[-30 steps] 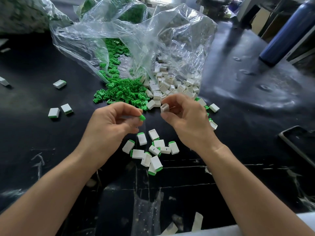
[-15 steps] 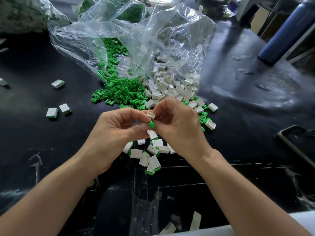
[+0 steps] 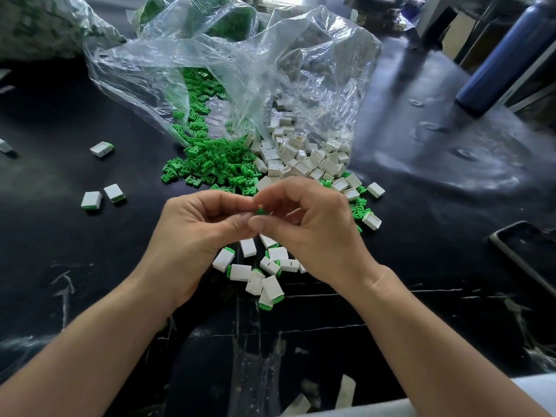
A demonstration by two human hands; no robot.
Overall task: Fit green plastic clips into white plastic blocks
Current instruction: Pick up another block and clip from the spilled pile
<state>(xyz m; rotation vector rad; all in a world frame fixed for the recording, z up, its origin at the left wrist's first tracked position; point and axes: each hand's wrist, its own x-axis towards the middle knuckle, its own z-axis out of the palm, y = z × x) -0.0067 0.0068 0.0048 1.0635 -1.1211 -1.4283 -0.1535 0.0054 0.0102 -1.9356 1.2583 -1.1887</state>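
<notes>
Both hands meet above the black table, the left hand and right hand curled so their fingertips pinch one small green clip; only a bright sliver of it shows. Behind, loose forked green clips and hollow white blocks spill from a clear bag. Finished white blocks with green ends lie just below the hands.

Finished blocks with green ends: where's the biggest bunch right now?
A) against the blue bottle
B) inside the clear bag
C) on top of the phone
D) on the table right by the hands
D: the finished blocks lie bunched on the black table just nearer than the left hand and right hand, which pinch a green clip between them.
</notes>
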